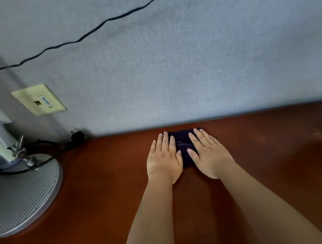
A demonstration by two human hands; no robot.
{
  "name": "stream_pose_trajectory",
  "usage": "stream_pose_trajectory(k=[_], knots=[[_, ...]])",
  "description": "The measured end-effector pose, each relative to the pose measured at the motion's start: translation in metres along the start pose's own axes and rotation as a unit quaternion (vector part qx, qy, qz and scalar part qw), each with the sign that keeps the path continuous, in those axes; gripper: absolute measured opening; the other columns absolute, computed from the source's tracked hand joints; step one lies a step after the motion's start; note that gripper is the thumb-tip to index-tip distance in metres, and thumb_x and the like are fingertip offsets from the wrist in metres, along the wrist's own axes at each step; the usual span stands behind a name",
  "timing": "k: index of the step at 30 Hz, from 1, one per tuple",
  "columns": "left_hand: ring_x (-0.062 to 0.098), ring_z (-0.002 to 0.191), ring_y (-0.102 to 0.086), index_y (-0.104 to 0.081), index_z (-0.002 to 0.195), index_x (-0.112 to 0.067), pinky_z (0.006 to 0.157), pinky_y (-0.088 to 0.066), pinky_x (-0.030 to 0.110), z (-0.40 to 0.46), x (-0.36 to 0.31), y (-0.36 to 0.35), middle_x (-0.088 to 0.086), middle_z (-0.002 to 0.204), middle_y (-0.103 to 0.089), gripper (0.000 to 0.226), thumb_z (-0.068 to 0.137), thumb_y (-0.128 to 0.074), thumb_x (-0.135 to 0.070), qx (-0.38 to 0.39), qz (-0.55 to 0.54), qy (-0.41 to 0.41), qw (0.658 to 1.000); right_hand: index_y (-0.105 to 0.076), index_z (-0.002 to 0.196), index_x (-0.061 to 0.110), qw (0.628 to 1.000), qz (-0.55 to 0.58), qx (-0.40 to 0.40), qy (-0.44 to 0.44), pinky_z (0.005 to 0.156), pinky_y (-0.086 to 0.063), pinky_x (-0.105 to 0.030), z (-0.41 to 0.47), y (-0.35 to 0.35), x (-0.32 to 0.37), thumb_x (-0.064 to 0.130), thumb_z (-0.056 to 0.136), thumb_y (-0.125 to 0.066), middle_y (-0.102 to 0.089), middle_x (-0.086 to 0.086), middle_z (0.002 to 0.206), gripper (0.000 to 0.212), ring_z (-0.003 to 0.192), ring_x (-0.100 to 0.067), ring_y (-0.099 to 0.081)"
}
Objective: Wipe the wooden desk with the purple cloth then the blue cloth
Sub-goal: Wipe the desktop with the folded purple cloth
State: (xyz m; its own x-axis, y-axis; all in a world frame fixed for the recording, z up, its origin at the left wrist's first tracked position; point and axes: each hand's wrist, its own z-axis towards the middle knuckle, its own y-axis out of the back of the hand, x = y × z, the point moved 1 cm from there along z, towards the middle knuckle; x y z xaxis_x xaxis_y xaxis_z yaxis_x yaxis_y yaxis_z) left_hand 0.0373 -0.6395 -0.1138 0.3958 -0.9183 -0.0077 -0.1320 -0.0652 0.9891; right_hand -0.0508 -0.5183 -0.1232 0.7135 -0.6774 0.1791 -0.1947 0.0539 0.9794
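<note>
1. Grey fabric wall panel [190, 61] rises behind a reddish-brown wooden table [96, 195], and the two meet along a line across the middle of the view.
2. On the table, close against the foot of the panel, lies a dark purple cloth [183, 145], bunched and folded.
3. The left hand [164, 160] lies flat on the left part of the cloth, its fingers [165, 141] straight and close together, pointing toward the panel; it presses on the cloth and grips nothing.
4. The right hand [210, 155] lies flat on the right part of the cloth, fingers straight and slightly spread, likewise pressing without curling round it.
5. The thumbs of both hands nearly meet over the middle of the cloth, and both bare forearms reach in from the bottom edge.
6. At the left stands a round, ribbed silver base [24, 196] with a grey stem rising from it.
7. A black cable [90, 31] runs slantwise across the panel.
8. A cream wall plate [38, 99] sits on the panel at the left.
9. A dark plug [77, 136] lies at the back edge of the table, near the base.
</note>
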Motion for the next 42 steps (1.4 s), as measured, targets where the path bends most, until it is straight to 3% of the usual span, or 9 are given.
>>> stream_pose_trajectory(k=[14,33,42], knots=[[0.019,0.148,0.014,0.005,0.154,-0.011,0.121,0.006,0.035,0.025,0.007,0.002,0.008,0.161,0.013,0.057,0.104,-0.009,-0.036,0.005,-0.017,-0.003,1.0,0.001,0.154,0.017,1.0,-0.004,0.01,-0.027,0.119,0.004,-0.03,0.021,0.003,-0.001,0.044,0.103,-0.014,0.008,-0.002,0.162,0.06,0.147,-0.013,0.011],[0.02,0.148,0.014,0.007,0.153,-0.013,0.121,0.003,0.036,-0.174,-0.056,-0.026,0.007,0.161,0.013,0.057,0.104,-0.006,-0.038,0.015,-0.004,0.065,0.998,0.005,0.154,0.018,0.999,-0.003,0.041,0.028,0.12,0.005,-0.031,-0.17,-0.016,0.02,0.045,0.103,-0.012,0.012,0.001,0.161,0.06,0.147,-0.012,0.013],[0.02,0.147,0.016,0.009,0.153,-0.014,0.121,0.004,0.037,-0.216,-0.073,-0.034,0.006,0.161,0.016,0.057,0.104,-0.006,-0.039,0.021,-0.004,0.076,0.997,0.007,0.153,0.018,0.998,0.0,0.05,0.039,0.119,0.006,-0.031,-0.219,-0.022,0.021,0.046,0.103,-0.012,0.015,0.001,0.16,0.061,0.146,-0.012,0.015]])
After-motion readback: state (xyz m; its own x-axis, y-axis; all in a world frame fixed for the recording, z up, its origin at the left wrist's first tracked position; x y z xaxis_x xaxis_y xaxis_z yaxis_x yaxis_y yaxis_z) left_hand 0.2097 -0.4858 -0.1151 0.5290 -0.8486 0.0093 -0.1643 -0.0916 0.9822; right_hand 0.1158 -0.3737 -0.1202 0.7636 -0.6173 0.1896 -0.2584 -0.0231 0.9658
